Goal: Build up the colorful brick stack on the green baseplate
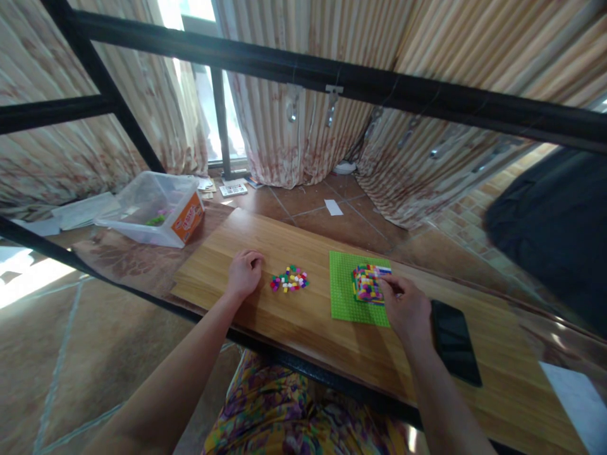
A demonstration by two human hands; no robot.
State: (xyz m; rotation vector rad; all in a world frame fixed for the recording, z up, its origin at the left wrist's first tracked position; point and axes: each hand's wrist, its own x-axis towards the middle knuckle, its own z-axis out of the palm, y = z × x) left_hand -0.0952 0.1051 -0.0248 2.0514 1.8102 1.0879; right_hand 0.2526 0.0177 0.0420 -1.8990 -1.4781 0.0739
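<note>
On the wooden board lies a bright green studded baseplate (342, 297). A multicoloured block of small toy bricks (366, 284) stands built up on it. My right hand (408, 308) is over the right side of this build, thumb and fingers pinched together at its edge; whatever the fingertips hold is too small or hidden to make out. Left of the baseplate sits a loose pile of small coloured bricks (290, 279). My left hand (245, 273) rests on the board left of the pile, fingers curled in, with nothing visible in it.
A black phone or tablet (455, 341) lies right of my right hand. At the far left stands a clear plastic bin (142, 230) with an orange label and a few green and pink pieces inside. Black metal bars (284, 60) cross in front, with striped curtains (303, 139) behind.
</note>
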